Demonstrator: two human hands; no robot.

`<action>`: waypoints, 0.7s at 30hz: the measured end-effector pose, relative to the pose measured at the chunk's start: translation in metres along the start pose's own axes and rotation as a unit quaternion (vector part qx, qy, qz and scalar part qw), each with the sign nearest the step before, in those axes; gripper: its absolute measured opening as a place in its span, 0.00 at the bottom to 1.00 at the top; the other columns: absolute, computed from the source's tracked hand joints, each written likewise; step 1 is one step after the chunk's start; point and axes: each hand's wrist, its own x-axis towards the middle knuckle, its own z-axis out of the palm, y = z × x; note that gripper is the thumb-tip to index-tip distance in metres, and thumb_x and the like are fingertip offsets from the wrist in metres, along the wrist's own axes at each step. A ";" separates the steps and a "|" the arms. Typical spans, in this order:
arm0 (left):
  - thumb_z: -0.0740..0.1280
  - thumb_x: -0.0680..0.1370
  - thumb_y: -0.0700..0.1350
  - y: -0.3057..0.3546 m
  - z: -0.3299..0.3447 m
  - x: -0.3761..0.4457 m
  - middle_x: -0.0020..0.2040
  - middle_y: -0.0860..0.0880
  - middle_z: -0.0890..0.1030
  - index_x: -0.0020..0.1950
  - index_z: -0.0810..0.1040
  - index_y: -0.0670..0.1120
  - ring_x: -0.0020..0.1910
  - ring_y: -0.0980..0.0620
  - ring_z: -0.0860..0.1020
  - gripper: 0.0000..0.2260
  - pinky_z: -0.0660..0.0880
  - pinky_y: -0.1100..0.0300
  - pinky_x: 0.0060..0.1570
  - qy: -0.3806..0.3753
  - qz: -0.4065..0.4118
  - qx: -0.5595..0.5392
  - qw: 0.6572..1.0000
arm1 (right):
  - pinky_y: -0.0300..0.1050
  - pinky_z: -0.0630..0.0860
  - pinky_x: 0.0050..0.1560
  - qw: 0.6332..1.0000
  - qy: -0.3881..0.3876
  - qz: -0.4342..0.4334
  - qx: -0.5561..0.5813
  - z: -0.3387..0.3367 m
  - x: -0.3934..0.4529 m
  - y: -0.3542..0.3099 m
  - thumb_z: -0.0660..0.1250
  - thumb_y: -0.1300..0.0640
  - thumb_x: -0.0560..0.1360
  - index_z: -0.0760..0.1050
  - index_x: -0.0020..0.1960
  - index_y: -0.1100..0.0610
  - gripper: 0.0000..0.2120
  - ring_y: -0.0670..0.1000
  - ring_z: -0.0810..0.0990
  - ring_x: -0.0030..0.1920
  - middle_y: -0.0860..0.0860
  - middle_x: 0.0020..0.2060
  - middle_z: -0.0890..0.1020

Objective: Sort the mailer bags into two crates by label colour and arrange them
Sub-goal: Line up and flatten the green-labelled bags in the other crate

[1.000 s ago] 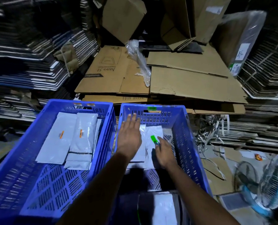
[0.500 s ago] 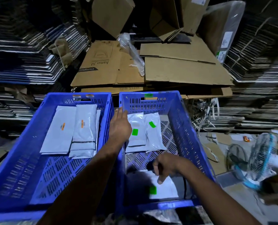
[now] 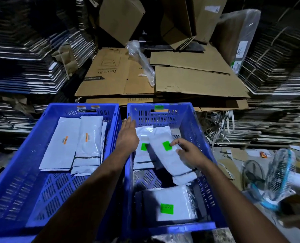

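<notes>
Two blue crates stand side by side. The left crate (image 3: 31, 148) holds white mailer bags with orange labels (image 3: 63, 149), lying flat at its far end. In the right crate (image 3: 196, 127) lie green-labelled bags: one flat at the far left (image 3: 144, 156), one at the near end (image 3: 170, 200), and a tilted bag (image 3: 163, 158) between them. My right hand (image 3: 187, 151) holds the tilted bag near its green label, with its near end lifted. My left hand (image 3: 128, 135) lies flat with straight fingers against the right crate's left wall, beside the far-left bag.
Flattened cardboard boxes (image 3: 189, 79) are piled behind the crates, with a crumpled plastic wrap (image 3: 142, 64) on top. Tall stacks of folded cartons (image 3: 23, 58) stand left and right. A blue-rimmed fan (image 3: 277, 179) lies on the floor to the right.
My right hand moved from the crate's near end up to the far-right green-labelled bag, which now lies slanted with one end raised. My left hand stayed by the crate wall.
</notes>
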 end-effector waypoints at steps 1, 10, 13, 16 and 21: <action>0.58 0.78 0.31 0.000 0.000 0.003 0.82 0.47 0.45 0.81 0.50 0.44 0.80 0.49 0.43 0.34 0.47 0.56 0.77 0.002 -0.002 -0.009 1.000 | 0.35 0.62 0.24 0.999 0.045 0.008 0.001 0.002 0.010 0.002 0.58 0.67 0.83 0.76 0.56 0.53 0.12 0.42 0.64 0.21 0.43 0.27 0.72; 0.56 0.75 0.26 -0.001 0.008 0.005 0.82 0.50 0.49 0.81 0.53 0.47 0.80 0.52 0.45 0.37 0.43 0.63 0.72 0.053 -0.013 -0.056 0.997 | 0.47 0.71 0.61 0.983 0.011 0.081 -0.167 0.025 0.105 0.045 0.62 0.55 0.82 0.72 0.69 0.54 0.16 0.60 0.76 0.64 0.59 0.68 0.75; 0.56 0.74 0.26 0.000 0.009 0.004 0.82 0.50 0.50 0.81 0.54 0.47 0.80 0.53 0.46 0.37 0.43 0.64 0.71 0.064 -0.011 -0.051 0.997 | 0.50 0.73 0.60 0.964 -0.031 0.087 -0.249 0.026 0.117 0.063 0.62 0.51 0.81 0.69 0.72 0.48 0.20 0.63 0.76 0.60 0.62 0.66 0.74; 0.54 0.73 0.25 0.003 0.009 0.005 0.82 0.50 0.49 0.81 0.53 0.47 0.80 0.53 0.45 0.38 0.41 0.65 0.71 0.065 -0.021 -0.045 0.997 | 0.53 0.75 0.58 0.973 -0.011 0.050 -0.226 0.024 0.110 0.054 0.63 0.59 0.80 0.71 0.70 0.50 0.19 0.64 0.77 0.61 0.59 0.68 0.75; 0.53 0.74 0.25 0.007 0.008 0.008 0.82 0.51 0.46 0.82 0.50 0.48 0.80 0.54 0.43 0.38 0.37 0.65 0.71 0.061 -0.029 -0.018 0.998 | 0.50 0.72 0.62 0.978 0.005 0.013 -0.209 0.027 0.104 0.058 0.63 0.63 0.80 0.70 0.72 0.55 0.21 0.61 0.73 0.67 0.58 0.71 0.73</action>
